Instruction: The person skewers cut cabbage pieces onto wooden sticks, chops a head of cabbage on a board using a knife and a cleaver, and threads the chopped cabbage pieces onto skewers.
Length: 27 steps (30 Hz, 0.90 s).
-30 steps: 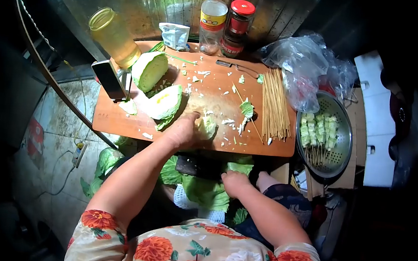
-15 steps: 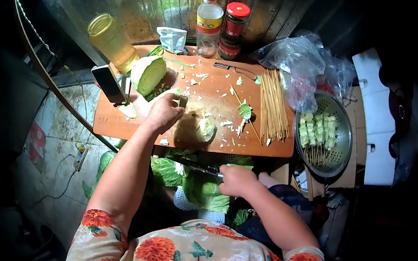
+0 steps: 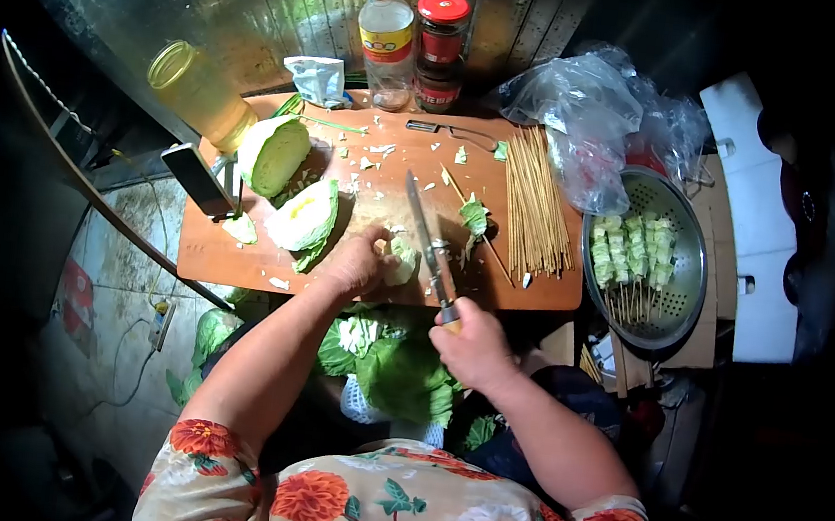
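My right hand [image 3: 475,344] is wrapped round the handle of a knife [image 3: 421,219], whose blade points away from me over the board. My left hand [image 3: 359,263] has its fingers curled against the left side of a small pale cabbage piece [image 3: 400,262] near the front edge of the cutting board [image 3: 226,260]. A cut cabbage chunk [image 3: 306,218] lies left of that hand, and a larger cabbage half [image 3: 274,154] rests behind it. To the right of the knife, a skewer carries a cabbage leaf [image 3: 474,216].
A bundle of skewers [image 3: 533,206] lies at the board's right side. Beyond it, a metal colander [image 3: 686,307] holds several cabbage skewers. Bottles, a tilted yellow jar [image 3: 197,99] and a phone [image 3: 196,179] line the back and left. Loose leaves [image 3: 406,375] lie below the front edge.
My left hand has left the cabbage chunk on the left and moved right to the small piece. My right hand has raised the knife from below the board's edge to above the board.
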Available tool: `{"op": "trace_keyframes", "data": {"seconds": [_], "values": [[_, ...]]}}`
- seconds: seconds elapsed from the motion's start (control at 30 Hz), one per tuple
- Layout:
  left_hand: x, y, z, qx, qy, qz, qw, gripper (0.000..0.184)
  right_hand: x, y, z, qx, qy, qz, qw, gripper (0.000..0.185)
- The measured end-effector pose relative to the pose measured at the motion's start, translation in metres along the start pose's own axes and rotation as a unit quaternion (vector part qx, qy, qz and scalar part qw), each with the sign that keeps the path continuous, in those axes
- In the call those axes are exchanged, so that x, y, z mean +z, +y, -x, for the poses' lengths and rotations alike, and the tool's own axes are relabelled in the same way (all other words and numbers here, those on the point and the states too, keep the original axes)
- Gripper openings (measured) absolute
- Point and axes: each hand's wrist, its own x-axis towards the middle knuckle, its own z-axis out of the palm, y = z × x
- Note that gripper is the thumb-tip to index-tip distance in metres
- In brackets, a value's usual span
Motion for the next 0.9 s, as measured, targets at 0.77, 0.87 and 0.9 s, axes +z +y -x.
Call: {"op": "trace_keyframes", "data": {"seconds": [0.77,0.87,0.9], "values": [[0.018,0.016,-0.009,-0.097,0.089,-0.029,0.991,0.037,0.011,-0.002,-0.007,0.034,-0.087,0.115,0.989,0.029],[0.020,0.008,-0.013,-0.082,0.080,0.010,0.993,0.037,0.017,0.012,-0.020,0.029,-0.083,0.103,0.991,0.027],[0.018,0.017,-0.009,-0.087,0.082,-0.009,0.993,0.036,0.019,0.013,-0.024,0.010,-0.068,0.097,0.993,0.024]]}}
